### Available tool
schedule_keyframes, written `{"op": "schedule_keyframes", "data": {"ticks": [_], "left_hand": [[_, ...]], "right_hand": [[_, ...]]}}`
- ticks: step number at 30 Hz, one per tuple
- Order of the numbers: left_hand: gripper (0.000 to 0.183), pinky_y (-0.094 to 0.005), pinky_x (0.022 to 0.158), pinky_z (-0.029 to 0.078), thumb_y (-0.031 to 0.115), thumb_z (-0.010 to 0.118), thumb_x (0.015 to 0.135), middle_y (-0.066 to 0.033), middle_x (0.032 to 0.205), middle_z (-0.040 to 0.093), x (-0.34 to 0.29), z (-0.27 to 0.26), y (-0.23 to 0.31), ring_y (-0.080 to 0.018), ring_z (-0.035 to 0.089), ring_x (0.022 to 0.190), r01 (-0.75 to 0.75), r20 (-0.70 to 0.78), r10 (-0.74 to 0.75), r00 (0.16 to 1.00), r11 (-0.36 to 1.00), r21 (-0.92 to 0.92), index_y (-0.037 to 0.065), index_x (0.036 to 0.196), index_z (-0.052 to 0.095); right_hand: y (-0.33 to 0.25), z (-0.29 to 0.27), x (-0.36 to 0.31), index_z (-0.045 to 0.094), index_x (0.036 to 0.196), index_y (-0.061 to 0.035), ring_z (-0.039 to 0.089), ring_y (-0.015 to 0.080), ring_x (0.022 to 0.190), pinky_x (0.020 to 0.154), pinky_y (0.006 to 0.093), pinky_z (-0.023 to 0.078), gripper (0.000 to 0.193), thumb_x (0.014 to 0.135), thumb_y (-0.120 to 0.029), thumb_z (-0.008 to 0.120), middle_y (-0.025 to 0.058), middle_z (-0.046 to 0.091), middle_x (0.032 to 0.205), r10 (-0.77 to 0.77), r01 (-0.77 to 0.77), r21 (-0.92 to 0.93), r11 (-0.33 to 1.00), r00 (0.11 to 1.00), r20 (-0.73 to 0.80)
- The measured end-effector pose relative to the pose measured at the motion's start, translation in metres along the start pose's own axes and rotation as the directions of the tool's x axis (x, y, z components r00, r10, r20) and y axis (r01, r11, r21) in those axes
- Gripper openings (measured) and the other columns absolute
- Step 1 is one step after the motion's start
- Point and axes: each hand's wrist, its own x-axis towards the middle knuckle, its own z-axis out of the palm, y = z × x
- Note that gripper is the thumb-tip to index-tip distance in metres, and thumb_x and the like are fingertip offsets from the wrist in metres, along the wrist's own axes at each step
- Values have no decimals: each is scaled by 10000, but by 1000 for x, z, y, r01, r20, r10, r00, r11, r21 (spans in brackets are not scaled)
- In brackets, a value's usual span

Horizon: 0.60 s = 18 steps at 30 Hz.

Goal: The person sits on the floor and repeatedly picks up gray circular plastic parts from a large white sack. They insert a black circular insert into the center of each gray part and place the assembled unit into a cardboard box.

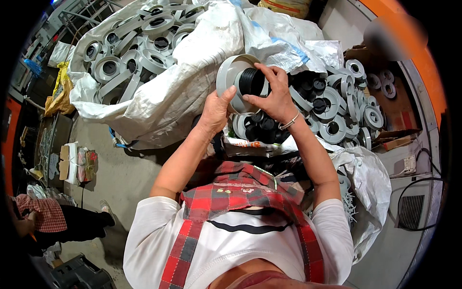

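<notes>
Gray ring (229, 72) gripped in both hands (278, 100); white sack (163, 106) left, piled gray parts (331, 102) right.

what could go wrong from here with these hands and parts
1. The black ribbed piece sits at the middle of the grey ring; if the right hand or left hand loosens, either part might drop.
2. The bracelet on the right wrist could catch on the loose parts piled close by.
3. The white sack is heaped with parts, so some might spill if it is bumped.
</notes>
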Motion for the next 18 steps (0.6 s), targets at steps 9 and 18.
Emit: {"op": "schedule_keyframes", "data": {"ticks": [9, 18], "left_hand": [[510, -277, 760, 468, 382, 649, 827, -75, 982, 601, -6, -2, -1, -128, 560, 842, 45, -19, -42, 999, 977, 211, -44, 1088, 548], [541, -310, 766, 514, 358, 620, 843, -111, 1065, 589, 2, -4, 26, -158, 598, 902, 374, 38, -397, 917, 890, 261, -47, 1176, 487]], "right_hand": [[-3, -3, -11, 439, 1194, -81, 457, 364, 1026, 883, 397, 431, 702, 560, -142, 735, 177, 451, 1082, -45, 38, 30, 999, 954, 296], [6, -14, -13, 444, 1141, -63, 457, 338, 997, 871, 388, 433, 730, 496, -132, 781, 149, 452, 1047, -436, 457, 66, 887, 781, 448]]}}
